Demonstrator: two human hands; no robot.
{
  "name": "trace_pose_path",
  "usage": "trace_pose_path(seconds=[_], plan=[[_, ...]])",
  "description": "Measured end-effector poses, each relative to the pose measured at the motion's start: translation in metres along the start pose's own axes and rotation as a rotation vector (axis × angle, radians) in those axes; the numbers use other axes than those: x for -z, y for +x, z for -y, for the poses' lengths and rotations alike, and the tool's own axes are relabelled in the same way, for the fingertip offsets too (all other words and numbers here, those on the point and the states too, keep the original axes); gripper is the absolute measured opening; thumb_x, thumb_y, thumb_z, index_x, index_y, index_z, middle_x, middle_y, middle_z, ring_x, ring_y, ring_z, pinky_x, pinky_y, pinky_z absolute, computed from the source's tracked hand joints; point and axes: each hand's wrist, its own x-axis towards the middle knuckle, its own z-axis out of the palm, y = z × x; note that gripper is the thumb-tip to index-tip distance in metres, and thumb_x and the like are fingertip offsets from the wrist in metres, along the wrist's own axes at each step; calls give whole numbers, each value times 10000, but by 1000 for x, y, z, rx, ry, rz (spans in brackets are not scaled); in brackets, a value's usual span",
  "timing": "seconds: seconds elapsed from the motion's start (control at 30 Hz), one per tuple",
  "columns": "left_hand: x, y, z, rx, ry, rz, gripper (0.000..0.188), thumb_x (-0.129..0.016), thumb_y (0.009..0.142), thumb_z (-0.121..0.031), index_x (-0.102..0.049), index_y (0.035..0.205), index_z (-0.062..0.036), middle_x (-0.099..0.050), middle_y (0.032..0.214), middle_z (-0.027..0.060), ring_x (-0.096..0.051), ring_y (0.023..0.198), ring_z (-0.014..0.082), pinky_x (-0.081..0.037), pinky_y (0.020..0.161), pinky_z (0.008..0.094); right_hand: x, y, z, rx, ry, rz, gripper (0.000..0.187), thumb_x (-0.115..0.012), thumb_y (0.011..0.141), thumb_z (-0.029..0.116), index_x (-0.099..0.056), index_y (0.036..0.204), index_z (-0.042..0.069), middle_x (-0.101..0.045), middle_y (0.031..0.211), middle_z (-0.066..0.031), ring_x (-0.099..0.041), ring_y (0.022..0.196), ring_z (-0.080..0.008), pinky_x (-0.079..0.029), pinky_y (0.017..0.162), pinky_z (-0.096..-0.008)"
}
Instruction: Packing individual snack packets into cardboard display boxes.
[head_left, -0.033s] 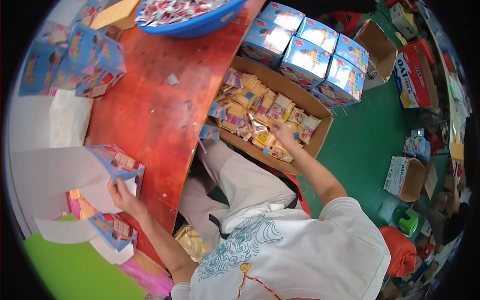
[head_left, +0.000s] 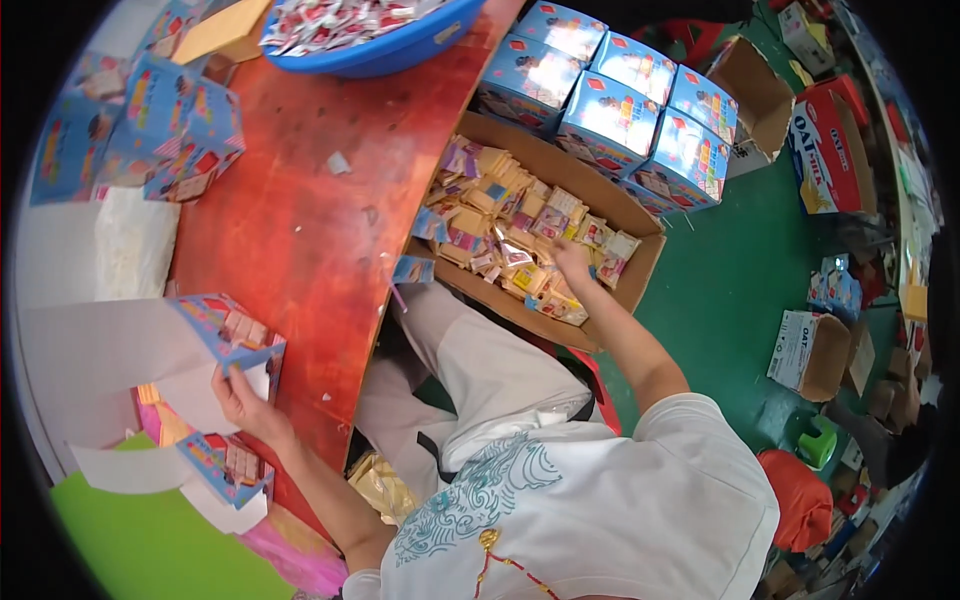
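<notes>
On the left, an open blue printed carton [head_left: 238, 335] with white inner flaps lies at the red table's edge. My left hand [head_left: 245, 402] has its fingers closed at the carton's near edge, by a white flap. My right hand [head_left: 572, 260] reaches down into a big brown cardboard box [head_left: 640, 262] full of small wrapped snack packets [head_left: 500, 215]. Its fingers are curled among the packets, and whatever they grip is hidden. Just nearer me than the first carton is a second open blue carton [head_left: 222, 462].
The red table [head_left: 300, 220] holds a blue basin [head_left: 375, 58] heaped with small sachets. Closed blue boxes [head_left: 610, 115] are stacked beyond the cardboard box. More blue cartons [head_left: 165, 125] stand at the far left. Empty brown boxes [head_left: 810, 352] sit on the green floor [head_left: 690, 300].
My right hand has shifted slightly within the packets. My left hand has slid a little toward me along the carton. The view has moved a touch.
</notes>
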Motion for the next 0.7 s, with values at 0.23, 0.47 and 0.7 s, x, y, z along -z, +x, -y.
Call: trace_pose_path(seconds=[0.23, 0.47, 0.7], plan=[[-44, -77, -75, -411, 156, -111, 359, -503, 887, -104, -518, 1147, 143, -570, 1165, 231, -552, 1066, 341, -445, 899, 449, -40, 92, -38, -413, -157, -391, 728, -661, 706, 413, -468, 1269, -6, -514, 1262, -261, -514, 1162, -393, -407, 995, -425], [-195, -161, -53, -87, -130, 1089, 296, -550, 782, 48, -613, 1071, 32, -643, 1079, 183, -617, 992, 320, -467, 883, 367, -70, 112, -27, -627, -80, -573, 740, -652, 680, 303, -378, 1321, 53, -426, 1347, -201, -410, 1256, -371, -353, 1029, -497], [-307, -187, 12, 345, -91, 1287, 275, -527, 887, -55, -586, 1153, -11, -641, 1056, 106, -606, 978, 172, -468, 858, 294, -37, 110, -51, -502, 274, -275, 751, -654, 688, 304, -372, 1330, 35, -442, 1344, -254, -399, 1260, -438, -362, 1030, -456]])
